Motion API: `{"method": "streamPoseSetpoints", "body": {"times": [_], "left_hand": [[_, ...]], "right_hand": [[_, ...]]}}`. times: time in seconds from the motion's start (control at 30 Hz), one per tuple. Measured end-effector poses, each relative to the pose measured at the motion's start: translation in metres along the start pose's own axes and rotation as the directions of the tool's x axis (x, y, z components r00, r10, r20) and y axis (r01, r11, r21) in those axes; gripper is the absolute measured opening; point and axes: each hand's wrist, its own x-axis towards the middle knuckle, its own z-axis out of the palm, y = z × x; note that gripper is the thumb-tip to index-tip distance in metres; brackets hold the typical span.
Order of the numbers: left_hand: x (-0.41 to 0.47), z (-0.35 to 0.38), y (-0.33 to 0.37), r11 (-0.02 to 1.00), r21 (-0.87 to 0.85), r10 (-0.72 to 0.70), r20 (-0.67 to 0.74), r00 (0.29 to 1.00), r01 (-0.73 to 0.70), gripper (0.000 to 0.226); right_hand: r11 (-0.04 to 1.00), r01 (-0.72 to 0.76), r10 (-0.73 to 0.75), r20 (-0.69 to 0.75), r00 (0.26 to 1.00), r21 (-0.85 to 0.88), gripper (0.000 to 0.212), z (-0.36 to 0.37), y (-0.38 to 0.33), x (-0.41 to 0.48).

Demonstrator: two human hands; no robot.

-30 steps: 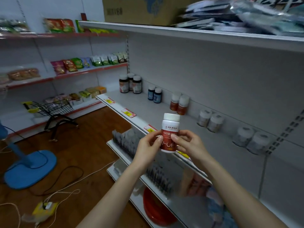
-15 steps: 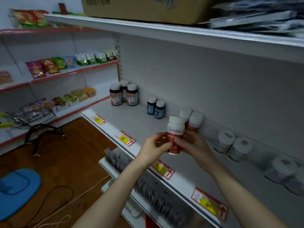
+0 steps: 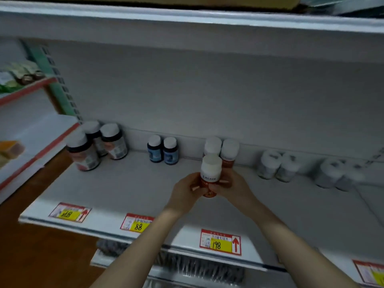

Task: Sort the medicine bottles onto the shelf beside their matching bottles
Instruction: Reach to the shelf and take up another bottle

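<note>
1. Dark bottles [image 3: 83, 150]: three, white-capped, lower left of centre, grouped at the back of the shelf [image 3: 124, 183].
2. Blue-labelled bottles [image 3: 163, 150]: two, side by side, left of centre.
3. Left hand [image 3: 185, 192]: fingers curled round the lower body of the red-labelled bottle, from its left.
4. Red-labelled bottle [image 3: 209, 175]: centre of frame, upright, white cap, just in front of item 5. Whether its base touches the shelf cannot be told. Judged light, rigid plastic, with a smooth label (likely slippery). Best gripped round the body, below the cap.
5. Matching pair [image 3: 229, 150]: same cap and label, against the back wall.
6. Right hand [image 3: 234, 188]: fingers wrapped round the same bottle, from its right.
7. Pale bottles [image 3: 276, 166]: right of frame, blurred.
</note>
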Motion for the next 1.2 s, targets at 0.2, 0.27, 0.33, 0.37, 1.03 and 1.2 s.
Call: {"method": "streamPoseSetpoints", "body": {"times": [0.2,0.27,0.33,0.37,1.03,1.2], "left_hand": [[0.021,0.003,-0.018,0.99,0.132,0.057,0.015,0.998,-0.058,0.039],[0.028,0.004,-0.02,0.986,0.152,0.072,0.011,0.997,-0.073,0.039],[0.035,0.005,-0.02,0.982,0.172,0.073,0.01,0.997,-0.074,0.039],[0.039,0.006,-0.02,0.982,0.177,0.069,0.011,0.998,-0.07,0.039],[0.027,0.001,-0.003,0.96,0.276,-0.057,0.018,0.998,0.05,0.031],[-0.005,0.009,0.008,0.97,0.242,-0.041,0.029,0.999,0.032,0.036]], "right_hand": [[0.998,-0.051,0.048,-0.057,0.997,-0.049,0.041,0.013,0.017,0.013],[0.996,-0.058,0.054,-0.071,0.996,-0.063,0.043,0.014,0.02,0.019],[0.994,-0.071,0.065,-0.076,0.995,-0.081,0.044,0.014,0.021,0.026],[0.993,-0.073,0.067,-0.076,0.995,-0.091,0.045,0.013,0.022,0.03],[0.99,-0.047,0.028,-0.137,0.99,-0.135,0.057,0.002,0.024,0.022],[0.987,-0.145,0.113,-0.327,0.938,-0.073,0.041,-0.011,0.028,-0.011]]}}
